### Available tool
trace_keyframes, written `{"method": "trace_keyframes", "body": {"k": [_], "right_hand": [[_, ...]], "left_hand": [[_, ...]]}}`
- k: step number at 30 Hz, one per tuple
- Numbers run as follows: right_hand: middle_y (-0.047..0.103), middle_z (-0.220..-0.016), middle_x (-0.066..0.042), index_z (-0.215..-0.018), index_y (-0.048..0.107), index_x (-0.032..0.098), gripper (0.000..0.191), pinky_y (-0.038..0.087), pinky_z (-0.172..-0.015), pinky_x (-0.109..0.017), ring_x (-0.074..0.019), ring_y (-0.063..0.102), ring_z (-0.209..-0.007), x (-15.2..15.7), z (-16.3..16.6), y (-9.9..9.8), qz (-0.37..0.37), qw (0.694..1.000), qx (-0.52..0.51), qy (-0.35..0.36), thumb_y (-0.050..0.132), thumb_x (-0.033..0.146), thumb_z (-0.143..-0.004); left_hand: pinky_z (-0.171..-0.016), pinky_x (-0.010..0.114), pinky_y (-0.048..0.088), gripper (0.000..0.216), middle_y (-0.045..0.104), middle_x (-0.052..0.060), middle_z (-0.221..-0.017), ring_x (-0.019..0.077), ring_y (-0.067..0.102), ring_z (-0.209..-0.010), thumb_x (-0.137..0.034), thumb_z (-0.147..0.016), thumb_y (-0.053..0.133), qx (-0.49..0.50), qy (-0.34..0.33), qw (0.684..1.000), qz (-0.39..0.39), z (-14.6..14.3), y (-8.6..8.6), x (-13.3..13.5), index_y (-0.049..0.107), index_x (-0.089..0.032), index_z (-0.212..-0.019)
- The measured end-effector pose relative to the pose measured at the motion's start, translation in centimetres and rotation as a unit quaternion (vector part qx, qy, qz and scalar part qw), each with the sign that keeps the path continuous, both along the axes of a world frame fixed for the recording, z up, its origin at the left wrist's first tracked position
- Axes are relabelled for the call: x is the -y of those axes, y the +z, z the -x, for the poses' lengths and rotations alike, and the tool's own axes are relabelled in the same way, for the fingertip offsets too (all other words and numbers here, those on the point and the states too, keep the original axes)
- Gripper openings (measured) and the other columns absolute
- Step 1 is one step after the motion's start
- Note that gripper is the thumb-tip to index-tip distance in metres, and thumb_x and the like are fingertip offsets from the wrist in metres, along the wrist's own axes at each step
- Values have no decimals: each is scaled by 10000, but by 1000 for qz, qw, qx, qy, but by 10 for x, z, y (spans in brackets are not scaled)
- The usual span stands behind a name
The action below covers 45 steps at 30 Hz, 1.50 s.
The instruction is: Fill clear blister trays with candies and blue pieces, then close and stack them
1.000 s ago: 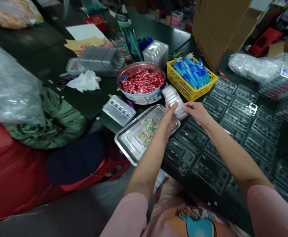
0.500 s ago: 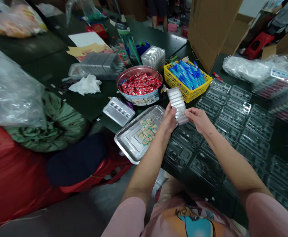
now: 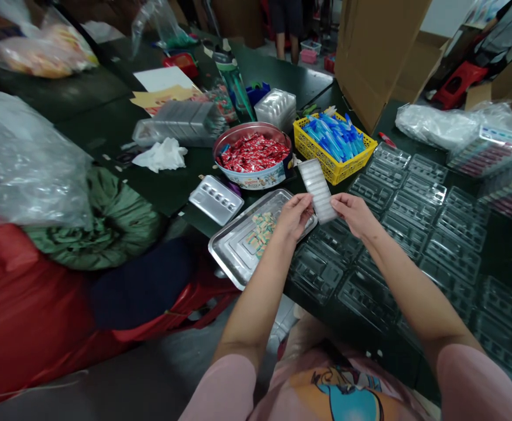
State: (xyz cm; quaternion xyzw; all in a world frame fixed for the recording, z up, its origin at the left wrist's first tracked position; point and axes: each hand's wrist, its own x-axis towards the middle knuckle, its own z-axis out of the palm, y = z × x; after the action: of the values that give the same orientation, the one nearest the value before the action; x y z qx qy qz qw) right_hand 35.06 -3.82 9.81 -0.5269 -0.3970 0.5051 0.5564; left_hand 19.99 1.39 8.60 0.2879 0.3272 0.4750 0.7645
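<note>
A stack of clear plastic blister trays [image 3: 317, 186] is held up between both hands above the table's near edge. My left hand [image 3: 294, 215] pinches its near left corner. My right hand [image 3: 356, 213] grips its near right corner. Below my left hand lies a steel tray [image 3: 233, 242] with several small wrapped candies [image 3: 261, 229]. Rows of empty clear blister trays [image 3: 418, 216] cover the dark green table under and right of my right hand.
A round tin of red candies [image 3: 253, 153] and a yellow basket of blue items [image 3: 334, 139] stand behind the hands. A small clear tray [image 3: 216, 199] lies left. Plastic bags [image 3: 27, 169], green cloth [image 3: 106, 222], cardboard boxes [image 3: 378, 47] surround.
The stack of blister trays has been lifted off the table edge and turned more upright between both hands; the view shifted slightly.
</note>
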Motion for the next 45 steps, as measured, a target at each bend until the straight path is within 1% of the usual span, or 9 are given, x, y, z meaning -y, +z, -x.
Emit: {"method": "trace_keyframes", "body": {"k": [10, 18, 24, 31, 34, 39, 41, 43, 45], "right_hand": [[525, -630, 51, -769, 623, 166, 453, 329, -571, -236, -87, 411, -578, -7, 8, -6, 11, 1000, 7, 1, 769, 557, -593], [541, -651, 41, -749, 633, 164, 402, 354, -591, -231, -98, 453, -633, -27, 12, -9, -17, 999, 23, -30, 760, 513, -597], [503, -624, 50, -755, 613, 176, 434, 346, -564, -230, -92, 425, -600, -43, 9, -9, -23, 999, 28, -30, 758, 558, -606], [478, -584, 55, -779, 613, 188, 417, 314, -520, -223, -84, 366, -525, -54, -18, -24, -32, 997, 4, -68, 753, 563, -660], [529, -631, 26, -771, 623, 177, 283, 373, -591, -257, -114, 438, -575, -61, -19, -34, -50, 984, 138, -102, 646, 458, -780], [658, -874, -107, -784, 652, 152, 156, 423, -904, -390, -239, 577, -910, -78, 6, -50, -21, 900, 429, -74, 519, 175, -861], [670, -1006, -168, -807, 665, 136, 179, 369, -1017, -449, -284, 550, -1075, -85, 16, -49, 13, 894, 445, -43, 500, 114, -874], [673, -1107, -185, -855, 678, 115, 153, 316, -1091, -472, -291, 513, -1182, -85, 22, -42, 34, 907, 419, -16, 533, 69, -863], [682, -1175, -120, -951, 681, 117, 125, 322, -1120, -416, -243, 506, -1227, -76, 24, -29, 37, 918, 394, -13, 618, 95, -846]], "left_hand": [[-633, 226, 485, 259, 579, -28, -672, 94, 564, -623, -275, -683, 830, 7, 6, 999, 33, 6, -1, -2, 600, -164, -724], [-529, 171, 397, 220, 492, -44, -602, 76, 461, -548, -216, -746, 738, -20, 143, 989, -6, -4, -2, -8, 545, -178, -648], [-718, 236, 494, 180, 605, -22, -798, 111, 594, -760, -221, -800, 653, -32, 199, 979, 4, 1, -11, -21, 512, -198, -690], [-785, 294, 506, 256, 639, -7, -918, 150, 671, -867, -313, -785, 665, -19, 258, 966, -11, 35, -25, -32, 431, -216, -754], [-792, 301, 510, 289, 647, -3, -910, 166, 684, -886, -322, -765, 695, 4, 286, 958, -3, 49, -27, -29, 427, -215, -765], [-827, 311, 516, 297, 660, -3, -900, 173, 689, -912, -321, -736, 742, 21, 308, 951, -11, 58, -25, -10, 470, -208, -767], [-846, 321, 516, 274, 667, -6, -905, 176, 689, -931, -316, -741, 736, 9, 302, 953, -10, 57, -23, -1, 487, -210, -781], [-859, 334, 517, 246, 675, -11, -889, 179, 687, -937, -292, -751, 711, -8, 293, 956, -1, 55, -20, 9, 482, -209, -780], [-880, 342, 516, 224, 682, -22, -866, 177, 680, -944, -265, -757, 670, -34, 275, 961, -1, 54, -17, 19, 454, -207, -763]]}}
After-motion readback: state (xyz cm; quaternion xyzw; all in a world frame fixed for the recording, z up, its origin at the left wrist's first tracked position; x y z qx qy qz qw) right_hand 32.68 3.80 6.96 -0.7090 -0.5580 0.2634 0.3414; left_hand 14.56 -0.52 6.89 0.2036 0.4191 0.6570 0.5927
